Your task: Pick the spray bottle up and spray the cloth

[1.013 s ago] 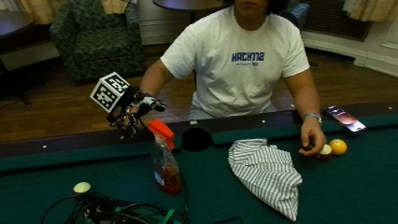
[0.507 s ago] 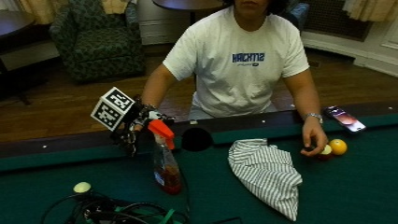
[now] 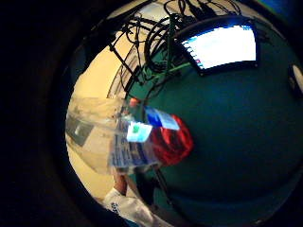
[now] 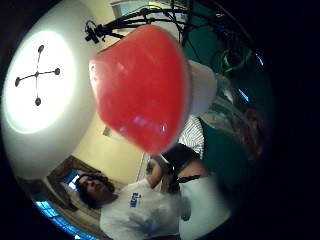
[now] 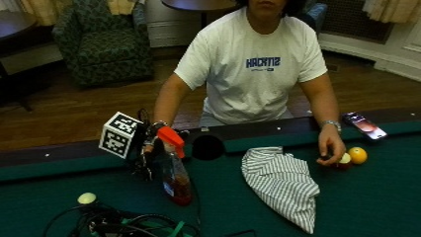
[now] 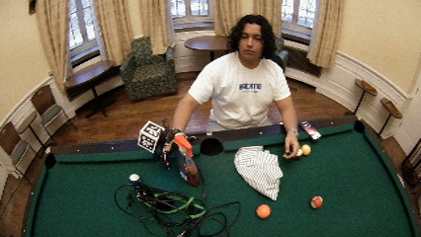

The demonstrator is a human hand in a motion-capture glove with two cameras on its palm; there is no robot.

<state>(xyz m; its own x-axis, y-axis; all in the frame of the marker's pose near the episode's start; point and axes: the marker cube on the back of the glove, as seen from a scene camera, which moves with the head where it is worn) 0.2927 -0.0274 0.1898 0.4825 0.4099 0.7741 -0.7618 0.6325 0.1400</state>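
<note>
A spray bottle (image 5: pixel 176 180) with an orange-red trigger head and red liquid in its clear body stands on the green felt (image 5: pixel 368 202) near the rail. My gloved right hand (image 5: pixel 150 145) is right beside its head and neck, on the side away from the cloth. In the thumb side palm view the red head (image 4: pixel 142 85) sits very close to the palm. The bottle body (image 3: pixel 128 137) shows in the other palm view, with no finger curled round it. The striped cloth (image 5: pixel 283 182) lies crumpled on the felt to the bottle's right.
A side pocket (image 5: pixel 208 147) opens in the rail just behind the bottle. The bare left hand (image 5: pixel 331 148) rests by a yellow ball (image 5: pixel 357 155); a phone (image 5: pixel 363 126) lies on the rail. A white ball (image 5: pixel 86 198) and tangled cables (image 5: pixel 125 224) lie in front.
My gloved hand has come down and across from the rail to the bottle's head. The bottle and cloth have stayed where they were.
</note>
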